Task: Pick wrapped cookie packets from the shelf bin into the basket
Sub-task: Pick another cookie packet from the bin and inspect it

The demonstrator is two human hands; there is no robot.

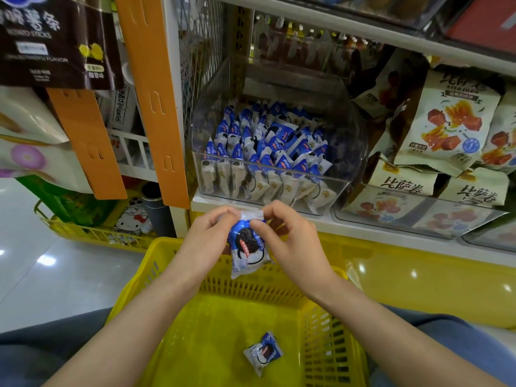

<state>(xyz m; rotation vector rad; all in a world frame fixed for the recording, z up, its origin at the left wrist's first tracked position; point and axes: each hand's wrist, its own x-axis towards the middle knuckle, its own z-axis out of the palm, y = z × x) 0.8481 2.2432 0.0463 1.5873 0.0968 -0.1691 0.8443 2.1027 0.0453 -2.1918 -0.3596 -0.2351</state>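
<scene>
A blue-and-white wrapped cookie packet (250,248) hangs upright above the far rim of the yellow basket (173,263). My left hand (208,236) pinches its top seal from the left, and my right hand (293,241) pinches the same seal from the right, thumb on the wrapper's front. One more packet (264,353) lies flat on the basket floor. Just beyond my hands, the clear shelf bin (346,152) holds several packets (268,152) of the same kind, standing in rows.
Orange hanging strips (150,99) and snack bags hang at the left. Beige snack bags (444,127) fill the shelf to the right of the bin. A second yellow basket (92,233) sits on the floor at the left. My knees flank the basket.
</scene>
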